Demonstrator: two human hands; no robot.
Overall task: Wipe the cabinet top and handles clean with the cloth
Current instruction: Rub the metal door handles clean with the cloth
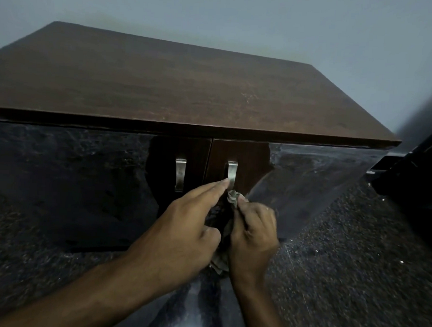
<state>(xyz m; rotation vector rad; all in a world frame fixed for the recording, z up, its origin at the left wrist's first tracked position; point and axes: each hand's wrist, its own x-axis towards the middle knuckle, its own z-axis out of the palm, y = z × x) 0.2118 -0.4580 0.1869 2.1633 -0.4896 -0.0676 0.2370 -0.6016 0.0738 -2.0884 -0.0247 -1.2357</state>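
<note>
Two bare forearms reach in from the bottom edge. The right hand clutches a crumpled grey cloth, its bunched tip pressed at the foot of the right door handle and its tail hanging below the fist. The left hand points straight fingers, their tips touching the same handle just above the cloth. A second handle sits on the left door. Above them stretches the brown cabinet top against a pale wall.

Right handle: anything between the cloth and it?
Nothing visible. The cloth, pinched in the right hand, sits right at the lower end of the right handle. The left hand touches the handle's left side with a fingertip, not blocking.
</note>
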